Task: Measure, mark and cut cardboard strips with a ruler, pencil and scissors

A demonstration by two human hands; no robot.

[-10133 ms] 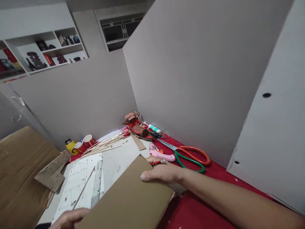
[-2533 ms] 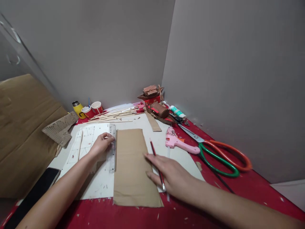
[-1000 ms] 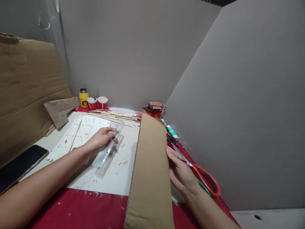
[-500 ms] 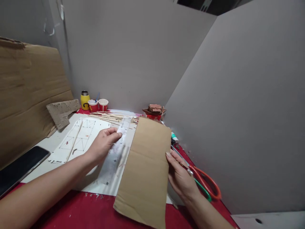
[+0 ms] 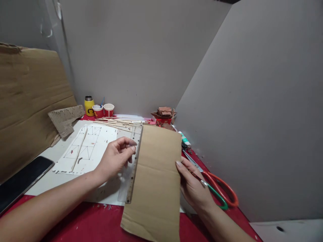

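I read the left hand (image 5: 113, 159) with its fingers clamped on the clear ruler (image 5: 128, 181), and the right hand (image 5: 194, 186) with its fingers clamped on the right edge of the cardboard panel (image 5: 157, 178), also gripping a pencil (image 5: 197, 177). I judge ruler placement along the left edge done; the panel, between both hands, shows no drawn line, so any marking remains. Outward, a white sheet (image 5: 44, 186) partly covers the red tabletop (image 5: 101, 223), enclosed by gray walls (image 5: 126, 60).

Craft workspace, evident from large scissors (image 5: 208, 176), thin sticks (image 5: 123, 123) and a line drawing (image 5: 87, 148).
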